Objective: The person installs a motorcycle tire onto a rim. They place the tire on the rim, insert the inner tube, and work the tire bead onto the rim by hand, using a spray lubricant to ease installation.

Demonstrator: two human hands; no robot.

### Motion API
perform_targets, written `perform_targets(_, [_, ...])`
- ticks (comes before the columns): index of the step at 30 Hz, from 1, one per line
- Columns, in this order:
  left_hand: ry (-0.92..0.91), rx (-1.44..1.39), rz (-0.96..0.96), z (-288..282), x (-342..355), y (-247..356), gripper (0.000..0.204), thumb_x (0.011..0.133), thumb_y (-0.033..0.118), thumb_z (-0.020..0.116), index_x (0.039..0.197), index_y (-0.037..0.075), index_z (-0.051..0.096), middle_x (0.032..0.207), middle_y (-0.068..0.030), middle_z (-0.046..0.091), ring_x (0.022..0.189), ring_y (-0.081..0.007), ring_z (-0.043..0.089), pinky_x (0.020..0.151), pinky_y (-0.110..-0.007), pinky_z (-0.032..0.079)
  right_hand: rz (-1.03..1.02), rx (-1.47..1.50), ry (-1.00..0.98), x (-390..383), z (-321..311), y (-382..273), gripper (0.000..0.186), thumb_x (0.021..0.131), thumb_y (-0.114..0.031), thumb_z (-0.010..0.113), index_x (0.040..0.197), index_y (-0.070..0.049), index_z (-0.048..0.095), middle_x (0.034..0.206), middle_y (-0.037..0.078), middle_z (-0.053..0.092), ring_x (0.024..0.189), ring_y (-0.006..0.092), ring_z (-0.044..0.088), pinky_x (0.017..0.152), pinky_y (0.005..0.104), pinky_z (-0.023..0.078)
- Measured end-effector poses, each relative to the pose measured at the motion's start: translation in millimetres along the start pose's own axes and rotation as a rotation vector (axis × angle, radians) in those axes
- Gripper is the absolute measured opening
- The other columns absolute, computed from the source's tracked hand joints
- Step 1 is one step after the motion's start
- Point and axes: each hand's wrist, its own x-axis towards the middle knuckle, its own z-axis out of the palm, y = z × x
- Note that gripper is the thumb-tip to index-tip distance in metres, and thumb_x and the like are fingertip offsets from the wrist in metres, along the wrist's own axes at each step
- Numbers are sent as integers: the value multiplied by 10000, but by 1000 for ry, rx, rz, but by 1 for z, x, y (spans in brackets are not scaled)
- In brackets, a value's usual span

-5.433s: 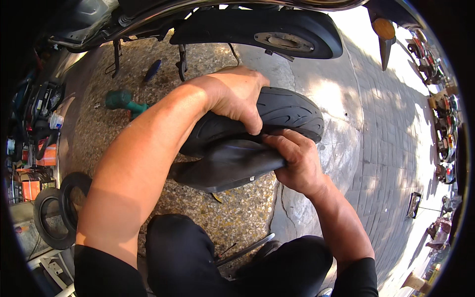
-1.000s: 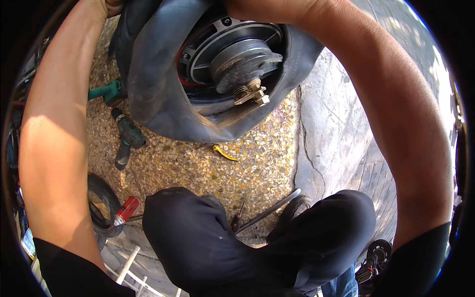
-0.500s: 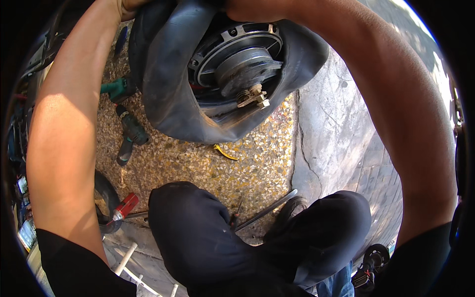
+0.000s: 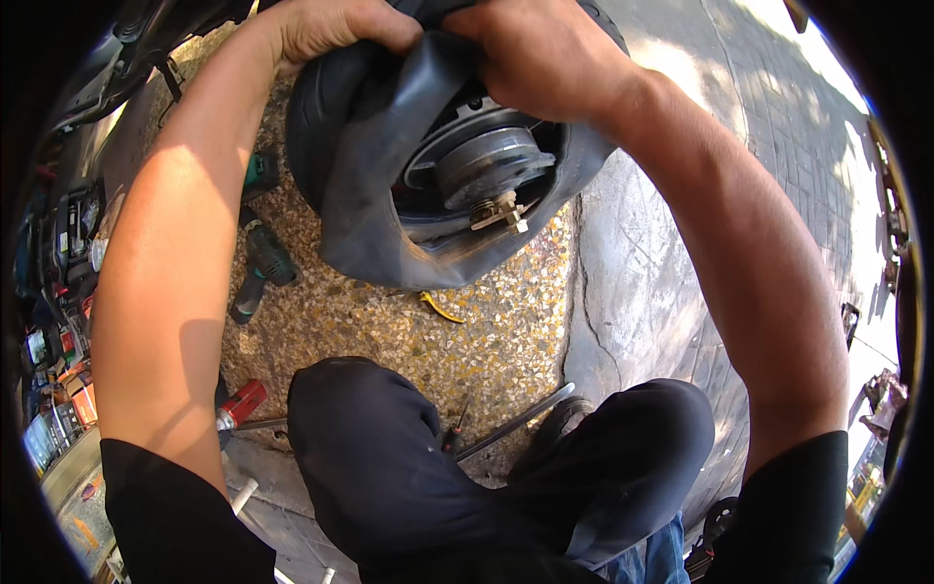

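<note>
A wheel with a metal hub [image 4: 491, 167] stands in front of me, the axle nut [image 4: 516, 222] pointing my way. A slack black inner tube [image 4: 365, 200] hangs around the hub, folded upward at the top. Behind it shows the tyre [image 4: 306, 122]. My left hand [image 4: 341, 27] is closed on the tube's upper fold, its thumb on the near side; most of its fingers are hidden. Close beside it, my right hand [image 4: 545, 60] is curled in a fist around the same fold. The far side of the wheel is out of sight.
Two green cordless drills, one [image 4: 268, 255] nearer, lie left of the wheel. A yellow-handled tool [image 4: 443, 308], a screwdriver [image 4: 453, 435] and a metal bar [image 4: 516, 421] lie on the speckled ground. A red container [image 4: 243, 401] is by my left knee. Cluttered tools line the far left.
Both hands have come lower and into fuller view, drawn toward each other at the top of the tube. The tube's left and right edges have drawn inward.
</note>
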Motion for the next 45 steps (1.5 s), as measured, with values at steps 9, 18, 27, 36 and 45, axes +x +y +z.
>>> perform_targets(9, [38,305,-243,50,-50,34,815,642,102,797,1385,-102,531,1105,-182,724,985,-184,686,937,-282,529,28,41,151,-76,-6,-61,240,705,-65,675,942,-96,700,809,88,635,816,308,682,703,424,568])
perform_targets(18, [58,391,-348,71,-59,55,952,594,129,809,1458,-93,475,1060,-214,741,944,-223,718,902,-314,557,48,-160,263,-106,-1,-95,359,754,-134,652,1097,-63,724,1108,121,671,969,268,669,841,369,574])
perform_targets(27, [0,279,-248,61,-53,38,742,622,95,775,1328,-50,600,1050,-162,739,931,-183,690,891,-315,554,-110,-260,269,-96,3,-78,284,746,-173,642,1002,-61,694,955,71,620,799,202,650,685,326,568])
perform_targets(36, [28,227,-208,53,-51,25,590,593,157,798,1144,-21,685,952,-178,753,865,-262,717,809,-363,570,-122,-246,223,-81,6,-71,154,749,-158,645,892,-103,651,850,56,549,732,188,641,558,318,563])
perform_targets(45, [-8,104,-265,42,-46,27,640,632,42,760,1255,-35,635,1030,-118,736,903,-172,694,829,-311,565,-133,-179,92,-59,2,-55,64,781,-132,657,845,-129,650,809,66,590,712,239,708,580,355,587])
